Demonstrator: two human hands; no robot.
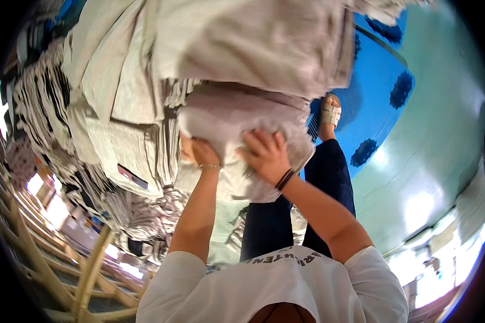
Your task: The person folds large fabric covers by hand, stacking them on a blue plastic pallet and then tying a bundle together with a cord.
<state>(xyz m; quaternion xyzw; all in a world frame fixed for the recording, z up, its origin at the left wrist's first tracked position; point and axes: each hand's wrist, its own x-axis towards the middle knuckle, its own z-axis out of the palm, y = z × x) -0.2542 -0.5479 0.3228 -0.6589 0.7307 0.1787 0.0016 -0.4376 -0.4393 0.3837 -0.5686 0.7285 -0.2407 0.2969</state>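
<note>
Both my hands hold a folded pale pinkish-grey cloth (237,116) in front of my body. My left hand (199,153), with a thin bracelet on the wrist, grips its lower left edge with the fingers tucked under the fabric. My right hand (264,156), with a black band on the wrist, lies on top of the cloth with fingers spread and pressing into it. The cloth touches a larger stack of folded beige cloths (253,43) just beyond it.
Heaps of beige and striped folded cloths (43,107) fill the left and top. A wooden rack (91,274) stands at the lower left. My foot in a white sandal (330,113) rests on a blue mat (372,91) beside a teal floor (442,134).
</note>
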